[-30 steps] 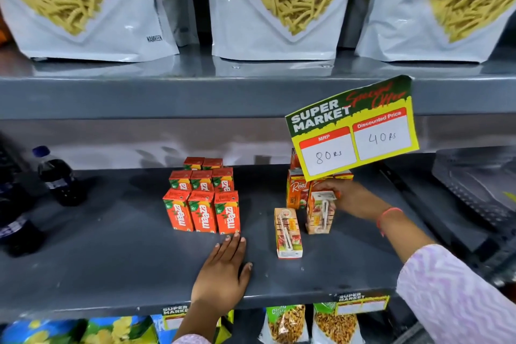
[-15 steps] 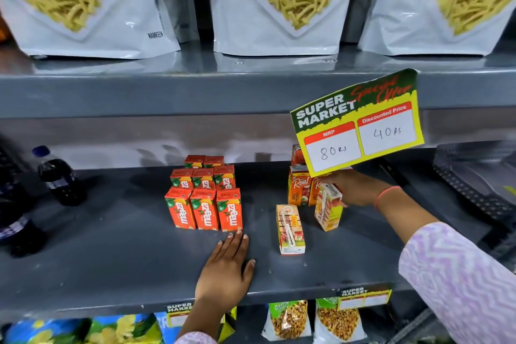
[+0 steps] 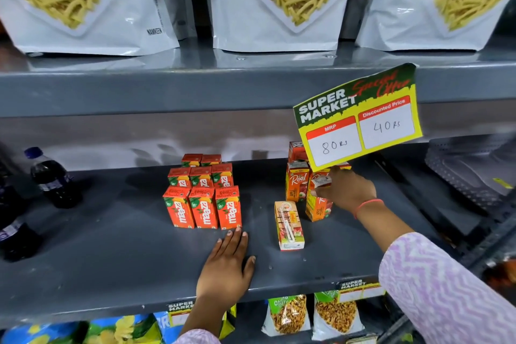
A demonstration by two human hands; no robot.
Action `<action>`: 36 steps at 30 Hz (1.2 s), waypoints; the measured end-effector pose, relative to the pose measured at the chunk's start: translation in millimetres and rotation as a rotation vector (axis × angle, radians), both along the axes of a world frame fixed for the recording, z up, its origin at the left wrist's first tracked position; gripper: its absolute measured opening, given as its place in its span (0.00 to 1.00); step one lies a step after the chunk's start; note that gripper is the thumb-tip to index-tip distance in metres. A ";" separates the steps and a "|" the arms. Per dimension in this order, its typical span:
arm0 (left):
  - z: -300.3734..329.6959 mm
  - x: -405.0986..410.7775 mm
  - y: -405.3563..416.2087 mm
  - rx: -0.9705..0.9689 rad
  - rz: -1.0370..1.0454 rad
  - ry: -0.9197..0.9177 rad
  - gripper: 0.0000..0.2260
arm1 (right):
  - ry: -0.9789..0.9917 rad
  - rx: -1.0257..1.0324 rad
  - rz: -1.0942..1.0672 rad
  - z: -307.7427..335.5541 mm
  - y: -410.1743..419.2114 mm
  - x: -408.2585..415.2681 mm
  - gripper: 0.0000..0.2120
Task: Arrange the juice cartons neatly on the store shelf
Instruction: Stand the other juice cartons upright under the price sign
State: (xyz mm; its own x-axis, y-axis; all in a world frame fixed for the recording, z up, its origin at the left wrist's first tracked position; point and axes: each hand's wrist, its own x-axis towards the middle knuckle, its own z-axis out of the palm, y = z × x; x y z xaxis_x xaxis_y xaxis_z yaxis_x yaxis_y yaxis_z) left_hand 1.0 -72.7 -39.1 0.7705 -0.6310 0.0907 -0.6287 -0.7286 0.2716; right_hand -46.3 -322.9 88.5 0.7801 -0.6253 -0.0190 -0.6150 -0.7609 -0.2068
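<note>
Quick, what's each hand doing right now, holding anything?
Left hand: open, flat on the shelf, holding nothing.
Right hand: closed on a Real juice carton.

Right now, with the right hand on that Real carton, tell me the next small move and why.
Probably set the tilted carton in the right hand upright beside the standing Real carton, then let go. It leans at the row's front, while one carton lies flat on the shelf waiting its turn. The left hand rests flat, holding nothing.

On the shelf [image 3: 111,254], we see stacked cartons [image 3: 202,195] left, a carton lying flat [image 3: 289,226] before upright cartons [image 3: 297,186] right, bottles [image 3: 53,179] far left.
</note>
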 end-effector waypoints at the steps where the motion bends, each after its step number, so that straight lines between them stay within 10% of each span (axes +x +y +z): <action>1: 1.0 0.2 0.3 -0.013 0.004 0.005 0.39 | -0.088 -0.009 -0.026 -2.3 2.7 -5.4 0.30; 4: 1.2 2.0 -1.7 -0.013 0.000 0.009 0.40 | -0.370 0.043 -0.117 -15.3 22.7 -24.2 0.27; 9: -0.6 0.6 -1.9 -0.018 -0.004 0.024 0.40 | 0.000 0.245 0.024 -63.2 80.2 -27.6 0.31; 21: 3.6 -26.8 -35.8 0.122 -0.056 0.038 0.24 | 0.074 0.327 -0.047 -57.4 59.7 -85.4 0.17; 29: 7.8 -27.7 -80.2 0.128 -0.112 0.065 0.24 | -0.285 1.083 -0.269 -48.0 -28.3 -117.1 0.26; 36: 6.6 -31.0 -87.0 0.094 -0.111 0.031 0.33 | -0.274 0.844 -0.091 2.6 -79.7 -76.7 0.23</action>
State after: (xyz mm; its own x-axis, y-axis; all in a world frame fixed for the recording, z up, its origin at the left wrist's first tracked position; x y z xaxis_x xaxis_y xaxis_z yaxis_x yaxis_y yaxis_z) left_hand -29.9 -159.7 -32.6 0.6968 -0.7173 0.0041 -0.6994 -0.6781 0.2258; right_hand -123.0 -402.5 91.1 0.7727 -0.5473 -0.3216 -0.5124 -0.2387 -0.8249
